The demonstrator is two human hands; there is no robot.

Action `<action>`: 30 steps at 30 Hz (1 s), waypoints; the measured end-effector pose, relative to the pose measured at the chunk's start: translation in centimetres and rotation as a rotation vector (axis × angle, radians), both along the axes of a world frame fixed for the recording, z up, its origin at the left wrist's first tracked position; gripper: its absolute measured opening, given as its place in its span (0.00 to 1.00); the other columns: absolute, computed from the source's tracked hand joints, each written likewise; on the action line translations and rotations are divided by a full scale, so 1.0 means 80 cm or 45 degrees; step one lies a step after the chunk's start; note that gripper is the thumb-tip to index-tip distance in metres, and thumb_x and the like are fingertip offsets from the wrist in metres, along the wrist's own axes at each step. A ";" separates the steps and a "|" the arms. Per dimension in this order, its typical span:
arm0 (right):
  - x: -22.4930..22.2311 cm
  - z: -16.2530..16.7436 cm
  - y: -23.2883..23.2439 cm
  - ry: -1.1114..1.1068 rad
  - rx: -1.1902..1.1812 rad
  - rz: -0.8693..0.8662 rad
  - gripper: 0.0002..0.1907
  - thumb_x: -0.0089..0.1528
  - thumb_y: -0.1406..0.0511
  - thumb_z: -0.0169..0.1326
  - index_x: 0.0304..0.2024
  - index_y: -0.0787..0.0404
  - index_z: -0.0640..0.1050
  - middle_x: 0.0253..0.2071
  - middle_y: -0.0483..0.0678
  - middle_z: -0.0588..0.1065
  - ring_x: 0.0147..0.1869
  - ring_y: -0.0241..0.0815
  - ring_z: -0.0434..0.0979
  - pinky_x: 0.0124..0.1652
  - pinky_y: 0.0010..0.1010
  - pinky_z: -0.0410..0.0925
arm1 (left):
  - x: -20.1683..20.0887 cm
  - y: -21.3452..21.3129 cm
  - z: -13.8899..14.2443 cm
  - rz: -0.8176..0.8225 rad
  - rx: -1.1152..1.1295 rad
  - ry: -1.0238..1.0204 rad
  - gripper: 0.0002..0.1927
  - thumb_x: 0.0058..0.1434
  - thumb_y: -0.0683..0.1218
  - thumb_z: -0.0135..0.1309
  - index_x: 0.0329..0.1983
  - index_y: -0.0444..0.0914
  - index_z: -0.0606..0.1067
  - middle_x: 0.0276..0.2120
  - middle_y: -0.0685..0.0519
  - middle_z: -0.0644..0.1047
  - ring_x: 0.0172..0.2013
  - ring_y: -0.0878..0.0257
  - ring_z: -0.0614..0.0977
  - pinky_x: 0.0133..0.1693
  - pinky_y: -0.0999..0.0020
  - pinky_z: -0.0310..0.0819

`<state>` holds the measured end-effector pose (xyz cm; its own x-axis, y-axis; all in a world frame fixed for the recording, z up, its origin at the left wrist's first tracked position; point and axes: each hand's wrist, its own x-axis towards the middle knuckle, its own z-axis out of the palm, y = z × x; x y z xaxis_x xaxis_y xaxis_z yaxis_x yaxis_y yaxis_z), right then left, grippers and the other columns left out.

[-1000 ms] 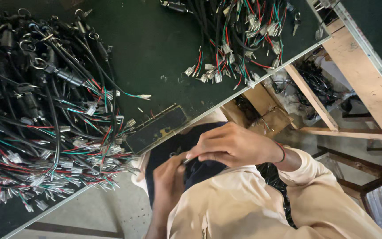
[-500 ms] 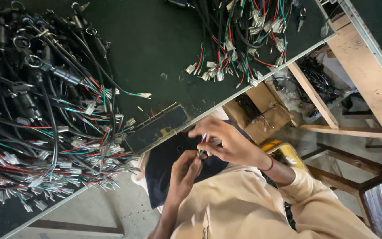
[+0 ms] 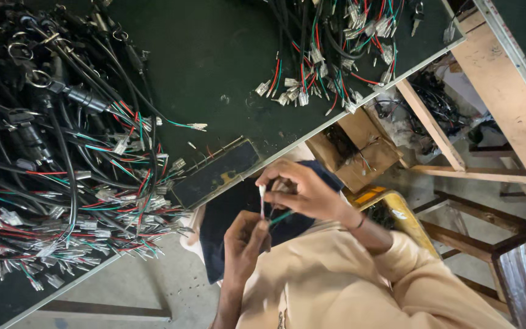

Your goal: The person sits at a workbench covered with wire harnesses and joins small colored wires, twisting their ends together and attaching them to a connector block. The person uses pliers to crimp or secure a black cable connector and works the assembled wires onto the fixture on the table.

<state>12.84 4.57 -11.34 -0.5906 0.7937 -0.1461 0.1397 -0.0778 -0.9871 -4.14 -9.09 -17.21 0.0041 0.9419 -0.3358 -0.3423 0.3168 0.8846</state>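
Wire pinched between both hands' fingers, below table edge

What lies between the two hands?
In the head view, a thin white piece and a green wire span the short gap between the left hand and the right hand; both hands pinch them.
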 end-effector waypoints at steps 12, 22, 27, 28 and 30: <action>-0.002 0.000 0.014 -0.083 0.187 0.246 0.11 0.68 0.65 0.62 0.51 0.60 0.81 0.44 0.47 0.80 0.46 0.38 0.80 0.44 0.29 0.72 | -0.002 -0.001 0.020 0.276 0.056 0.159 0.07 0.72 0.43 0.50 0.47 0.35 0.69 0.22 0.56 0.71 0.21 0.73 0.67 0.23 0.76 0.56; 0.005 0.005 0.007 0.187 0.146 0.211 0.18 0.68 0.65 0.59 0.59 0.65 0.76 0.52 0.44 0.77 0.51 0.31 0.78 0.49 0.24 0.74 | -0.011 -0.007 0.017 0.227 -0.004 0.027 0.06 0.69 0.42 0.53 0.42 0.34 0.70 0.27 0.55 0.73 0.25 0.72 0.68 0.27 0.75 0.60; -0.004 -0.007 -0.005 0.399 -0.605 0.335 0.13 0.70 0.64 0.57 0.54 0.66 0.79 0.38 0.42 0.77 0.35 0.29 0.72 0.35 0.23 0.67 | -0.010 -0.010 0.022 0.291 0.112 -0.151 0.07 0.73 0.44 0.53 0.44 0.36 0.69 0.31 0.56 0.71 0.27 0.73 0.66 0.28 0.77 0.58; -0.009 -0.009 -0.010 0.413 -0.628 0.349 0.12 0.71 0.63 0.56 0.51 0.66 0.79 0.37 0.42 0.76 0.35 0.29 0.71 0.35 0.22 0.66 | -0.010 -0.011 0.024 0.306 0.064 -0.187 0.07 0.72 0.44 0.53 0.43 0.36 0.69 0.30 0.56 0.71 0.25 0.73 0.66 0.26 0.77 0.57; -0.018 -0.010 -0.019 0.445 -0.639 0.293 0.12 0.73 0.62 0.54 0.47 0.66 0.78 0.37 0.42 0.75 0.36 0.28 0.71 0.35 0.22 0.66 | -0.010 -0.011 0.030 0.335 -0.029 -0.257 0.08 0.71 0.45 0.53 0.42 0.37 0.68 0.29 0.56 0.71 0.22 0.74 0.65 0.22 0.79 0.54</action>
